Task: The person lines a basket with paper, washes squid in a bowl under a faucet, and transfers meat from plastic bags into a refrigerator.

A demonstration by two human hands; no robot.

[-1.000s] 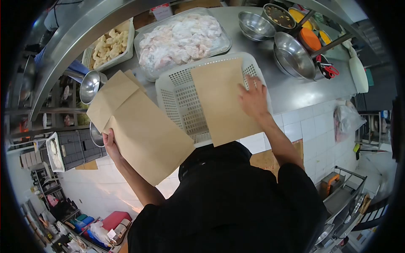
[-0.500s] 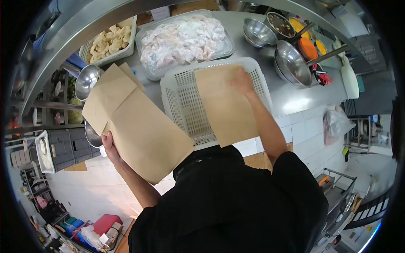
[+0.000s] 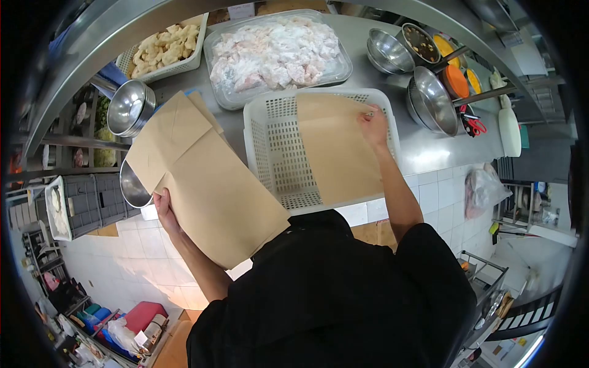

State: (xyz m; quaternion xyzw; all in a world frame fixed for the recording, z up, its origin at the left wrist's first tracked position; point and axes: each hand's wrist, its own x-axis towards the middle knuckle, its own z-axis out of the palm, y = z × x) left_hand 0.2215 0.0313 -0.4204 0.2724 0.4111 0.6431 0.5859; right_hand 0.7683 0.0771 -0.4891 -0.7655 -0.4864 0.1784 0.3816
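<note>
My left hand (image 3: 164,207) grips the lower left edge of a stack of brown paper sheets (image 3: 211,196), held left of the basket. A white perforated basket (image 3: 261,141) stands at the counter's front edge. One brown sheet (image 3: 337,153) lies in its right part, and the basket's left part shows bare mesh. My right hand (image 3: 374,129) is at the sheet's upper right corner, its fingers closed on the paper near the basket's right wall.
Behind the basket is a clear tray (image 3: 345,69) of flour-coated pieces. A second basket (image 3: 197,58) holds ginger-like pieces. Metal bowls (image 3: 130,104) stand at the left; more bowls (image 3: 432,101), an orange container (image 3: 455,81) and red scissors (image 3: 475,126) are at the right.
My right hand has moved right and slightly down to the sheet's corner, and its fingers are now clearer. The view has shifted slightly; my left hand still holds the paper stack.
</note>
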